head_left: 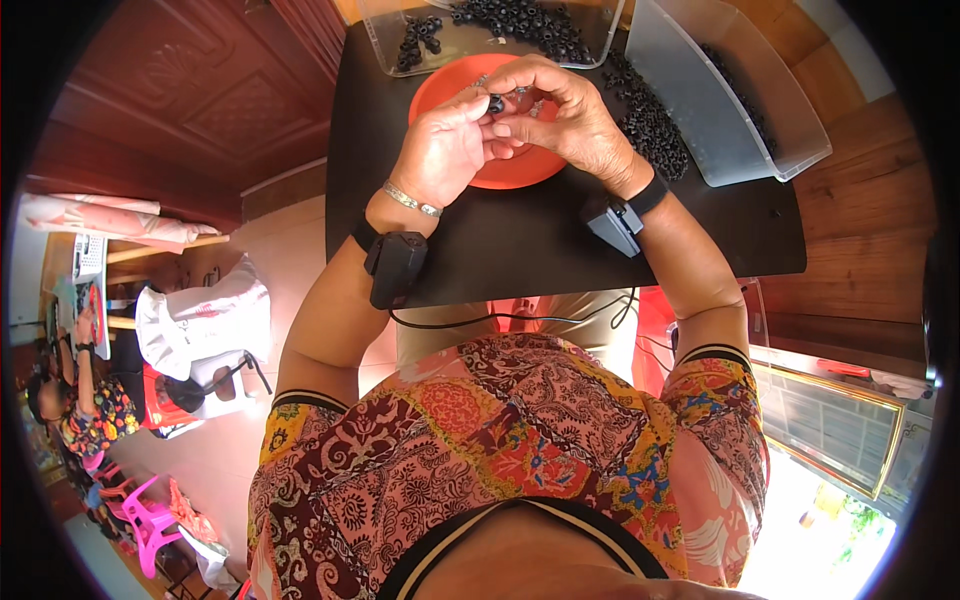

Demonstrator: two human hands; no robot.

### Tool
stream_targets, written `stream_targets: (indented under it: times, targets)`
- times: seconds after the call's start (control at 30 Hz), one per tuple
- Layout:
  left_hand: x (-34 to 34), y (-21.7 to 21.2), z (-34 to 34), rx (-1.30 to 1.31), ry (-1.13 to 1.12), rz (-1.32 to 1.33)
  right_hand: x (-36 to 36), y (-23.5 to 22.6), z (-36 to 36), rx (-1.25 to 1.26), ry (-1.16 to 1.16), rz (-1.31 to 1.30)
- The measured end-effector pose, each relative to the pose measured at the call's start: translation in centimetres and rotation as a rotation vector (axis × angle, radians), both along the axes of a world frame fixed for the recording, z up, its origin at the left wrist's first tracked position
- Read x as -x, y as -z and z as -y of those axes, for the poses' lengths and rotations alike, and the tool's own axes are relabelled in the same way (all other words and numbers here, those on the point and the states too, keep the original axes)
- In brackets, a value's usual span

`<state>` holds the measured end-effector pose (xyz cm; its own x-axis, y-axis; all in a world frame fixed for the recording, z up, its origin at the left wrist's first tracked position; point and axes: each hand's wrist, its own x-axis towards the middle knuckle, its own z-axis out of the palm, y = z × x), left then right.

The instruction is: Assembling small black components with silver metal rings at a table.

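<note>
Over a round orange-red plate (525, 176) on the dark table, my two hands meet at the fingertips. My left hand (445, 145), palm turned up, pinches a small black ring-like part (495, 103) between thumb and fingers. Close against it, my right hand (570, 115) has its thumb and forefinger bent together; what they hold, if anything, is too small to make out. Some small clear pieces (537, 107) show in the plate, partly covered by my hands. A loose heap of similar small black parts (650, 120) lies on the table just right of my right hand.
A clear bin (400, 62) with many black parts stands at the table's far edge. A larger translucent bin (710, 120) sits tilted at the right. A thin black cable (480, 320) crosses my lap. Another person (80, 410) is far off left, near a pink stool (152, 525).
</note>
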<state>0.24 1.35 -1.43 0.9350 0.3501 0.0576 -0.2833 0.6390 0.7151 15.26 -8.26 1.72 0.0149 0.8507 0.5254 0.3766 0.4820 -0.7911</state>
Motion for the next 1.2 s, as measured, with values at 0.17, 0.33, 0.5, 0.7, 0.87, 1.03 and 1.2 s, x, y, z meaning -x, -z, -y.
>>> stream_targets:
  times: [0.17,0.33,0.5,0.7,0.87,1.03,1.2]
  targets:
    - [-0.27,0.50,-0.09,-0.005,0.031,0.049,0.33,0.59,-0.16,-0.076,0.132,0.090]
    - [-0.29,0.45,0.01,0.030,0.034,0.072,0.43,0.46,-0.04,-0.123,0.202,0.161]
    - [-0.29,0.58,-0.03,-0.001,0.010,0.082,0.55,0.34,0.23,-0.118,0.185,0.190]
    - [-0.23,0.82,-0.04,-0.023,-0.019,0.078,0.80,0.10,0.17,-0.150,0.192,0.211]
    - [-0.08,0.60,0.05,-0.035,-0.023,0.078,0.77,0.07,0.26,-0.135,0.213,0.244]
    - [-0.13,0.86,-0.16,-0.057,-0.002,0.086,1.03,-0.06,0.27,-0.152,0.242,0.274]
    - [-0.19,0.89,-0.07,-0.055,-0.012,0.087,0.78,-0.06,0.09,-0.274,0.274,0.369]
